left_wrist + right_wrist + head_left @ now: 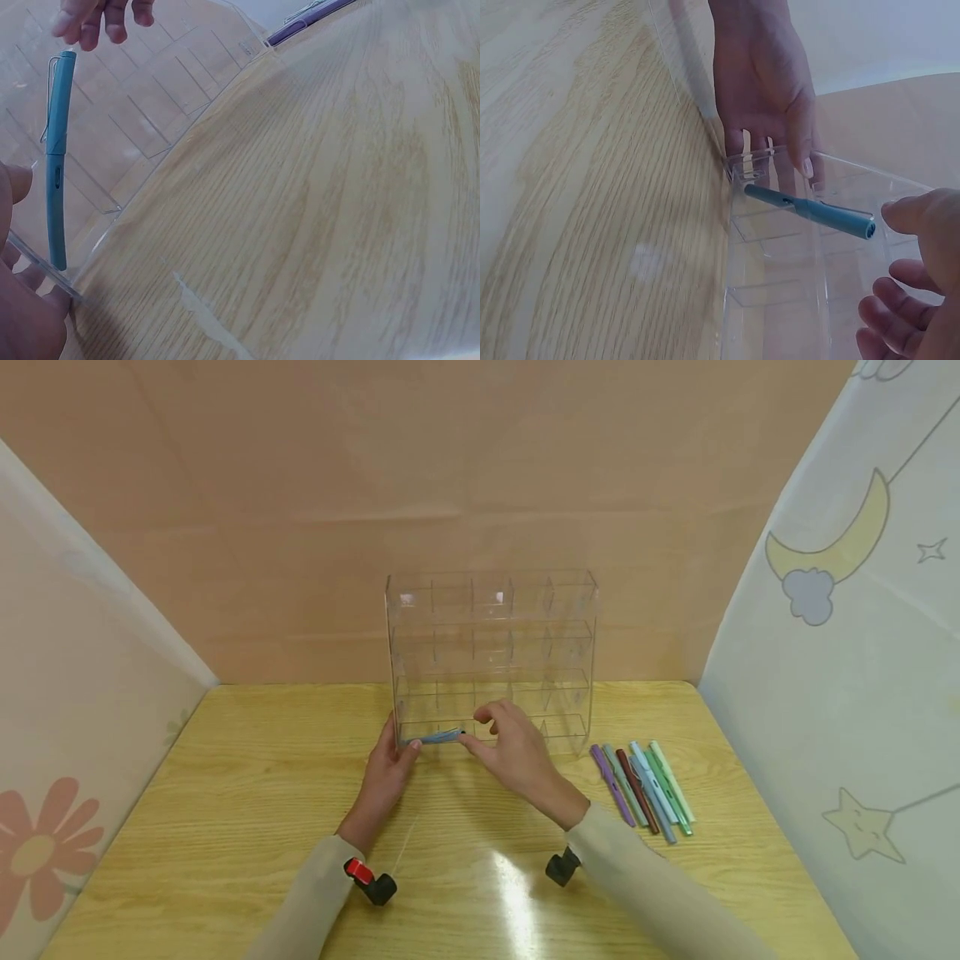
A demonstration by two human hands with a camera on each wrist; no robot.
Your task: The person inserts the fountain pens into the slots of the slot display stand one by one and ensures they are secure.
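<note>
A clear display rack (pixel 391 643) with several tiers of small compartments stands upright at the back of the table. A blue-teal pen (pixel 832 216) lies slantwise in its bottom tier, at the left end. My left hand (pixel 384 774) grips the rack's lower left side, with the thumb in front and the fingers behind the clear panel. Beside the pen's capped end is my right hand (pixel 521 760), its thumb close to the cap and its fingers loosely bent, holding nothing. The left wrist view shows the pen (pixel 57 161) with its metal clip and the right fingertips just above it.
Right of the rack, several pens lie side by side on the wooden table (pixel 247 793), among them a purple pen (pixel 612 785), a dark red pen (pixel 637 792) and a pale green pen (pixel 672 781). Patterned sheets (pixel 840 693) hang at both sides.
</note>
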